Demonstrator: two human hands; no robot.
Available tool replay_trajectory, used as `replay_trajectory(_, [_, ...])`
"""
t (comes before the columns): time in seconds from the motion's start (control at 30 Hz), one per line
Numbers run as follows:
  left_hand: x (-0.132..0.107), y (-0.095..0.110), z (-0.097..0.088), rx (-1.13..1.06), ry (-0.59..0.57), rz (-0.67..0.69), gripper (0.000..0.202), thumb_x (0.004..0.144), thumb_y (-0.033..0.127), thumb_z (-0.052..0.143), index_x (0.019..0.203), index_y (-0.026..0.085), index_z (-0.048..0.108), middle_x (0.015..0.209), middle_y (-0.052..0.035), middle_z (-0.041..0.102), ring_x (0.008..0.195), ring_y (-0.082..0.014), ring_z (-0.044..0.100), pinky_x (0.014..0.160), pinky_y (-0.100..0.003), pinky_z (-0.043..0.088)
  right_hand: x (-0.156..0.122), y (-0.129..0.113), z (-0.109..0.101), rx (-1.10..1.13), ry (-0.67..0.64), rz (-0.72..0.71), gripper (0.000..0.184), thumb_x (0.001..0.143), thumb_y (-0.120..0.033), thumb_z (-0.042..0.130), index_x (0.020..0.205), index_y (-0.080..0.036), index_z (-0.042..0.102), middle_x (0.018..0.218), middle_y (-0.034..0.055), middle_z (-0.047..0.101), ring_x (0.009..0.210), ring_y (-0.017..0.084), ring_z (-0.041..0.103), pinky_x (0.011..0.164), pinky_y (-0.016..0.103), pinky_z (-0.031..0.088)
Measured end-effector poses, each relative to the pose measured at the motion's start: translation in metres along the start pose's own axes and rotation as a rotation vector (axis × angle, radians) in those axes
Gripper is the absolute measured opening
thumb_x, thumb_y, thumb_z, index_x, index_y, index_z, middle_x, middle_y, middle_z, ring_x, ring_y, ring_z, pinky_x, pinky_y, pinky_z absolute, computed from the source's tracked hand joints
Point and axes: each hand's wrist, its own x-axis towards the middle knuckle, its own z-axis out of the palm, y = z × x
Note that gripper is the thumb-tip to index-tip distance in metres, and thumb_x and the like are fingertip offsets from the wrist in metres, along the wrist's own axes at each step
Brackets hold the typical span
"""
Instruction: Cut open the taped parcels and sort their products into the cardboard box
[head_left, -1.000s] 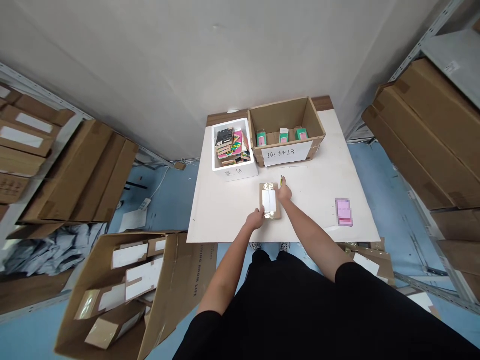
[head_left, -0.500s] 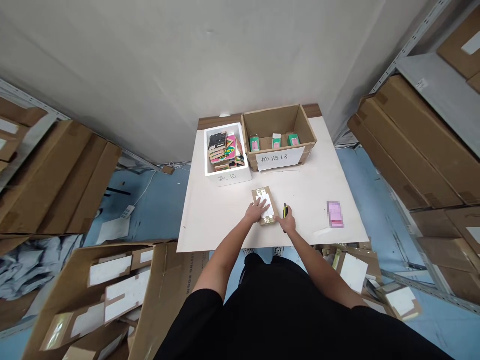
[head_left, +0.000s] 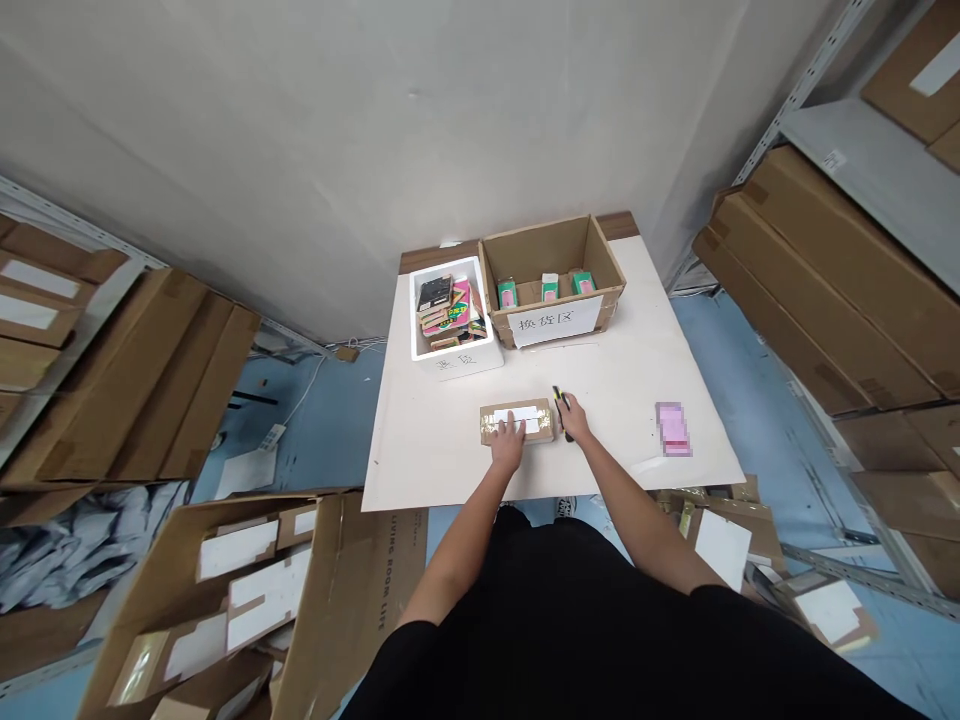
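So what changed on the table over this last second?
The taped cardboard parcel has swung about a quarter turn, from lengthwise to crosswise, under the left hand. The right hand still holds the yellow-and-black utility knife beside it. The white foam box and cardboard box stayed put.

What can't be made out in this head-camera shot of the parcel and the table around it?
Head view:
- yellow-and-black utility knife: the right hand hides the blade and most of the body.
- parcel's white label: too small to read, partly covered by the left hand.
- pink card: pixelated, so its printing is unreadable.
- open cardboard carton: cut off by the lower edge.
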Motion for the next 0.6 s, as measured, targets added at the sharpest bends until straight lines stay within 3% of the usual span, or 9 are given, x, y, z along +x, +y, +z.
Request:
replay_trajectory(0.07, [-0.001,-0.002,0.001,0.005,-0.007,0.011,0.076,0.102,0.022,0.052,0.171,0.039,0.025,0.182,-0.0124,0.016,0.164,-0.039,0.022,0.119,-0.065,0.039,-0.017,0.022,-0.003,0.081,-0.057,0.014,0.035,0.11,-0.048,0.04,0.12,-0.022,0.06,0.071,-0.0028,0.067,0.05,0.016,0.064,0.057,0.024,0.054])
replay_trajectory(0.2, [0.0,-0.009,-0.003,-0.021,0.002,0.028,0.073,0.105,0.027,0.049,0.171,0.043,0.023,0.181,-0.0105,0.023,0.164,-0.0382,0.024,0.116,-0.066,0.042,-0.033,0.04,-0.004,0.151,-0.151,0.0,0.027,0.11,-0.045,0.044,0.094,-0.024,0.051,0.059,-0.0074,0.057,0.042,0.013,0.057,0.049,0.02,0.046])
replay_trajectory(0.37, [0.0,-0.013,-0.007,-0.036,0.005,0.041,0.069,0.107,0.036,0.047,0.171,0.045,0.023,0.18,-0.0101,0.026,0.161,-0.0396,0.027,0.113,-0.068,0.046,-0.027,0.03,-0.008,0.102,-0.207,-0.047,0.029,0.109,-0.045,0.049,0.089,-0.025,0.049,0.053,-0.0086,0.053,0.04,0.012,0.055,0.047,0.019,0.044])
replay_trajectory(0.6, [0.0,-0.012,-0.009,-0.011,-0.001,0.03,0.066,0.108,0.03,0.041,0.171,0.043,0.028,0.179,-0.0113,0.028,0.159,-0.0412,0.031,0.111,-0.072,0.047,-0.032,0.023,-0.03,-0.044,-0.338,-0.022,0.035,0.101,-0.056,0.068,0.096,-0.023,0.058,0.05,-0.0092,0.051,0.038,0.012,0.051,0.048,0.022,0.042])
